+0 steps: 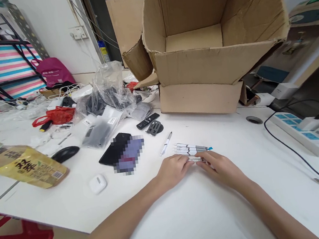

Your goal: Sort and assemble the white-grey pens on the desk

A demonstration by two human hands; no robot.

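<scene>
Pens [190,149] take center stage, a little bunch of white ones with grey barrels lying side by side on the white table [241,218], a blue tip poking out at the right end! Left hand [173,172] is in from the near side, palm down, and right hand [220,170] mirrors it, the two meeting right at the near edge of the bunch with their fingers almost touching. It's a narrow grip, fingers drawn in low and touching the pens, though whether they're pinching one or just resting there, I can't tell from this angle. Just beyond the left hand, a loose white pen [166,143] lies by itself at a slant. Over to the left, a black phone [113,150] sits partly under a blurred patch, with a white earbud case [98,183] nearer the table edge, then a black mouse [65,154] and a big bottle [27,165] lying on its side. Further back, a remote [148,121] sits near a bulging plastic bag [109,90], an open cardboard box [200,72] towers over the table, and a power strip [303,133] lies off to the right!
</scene>
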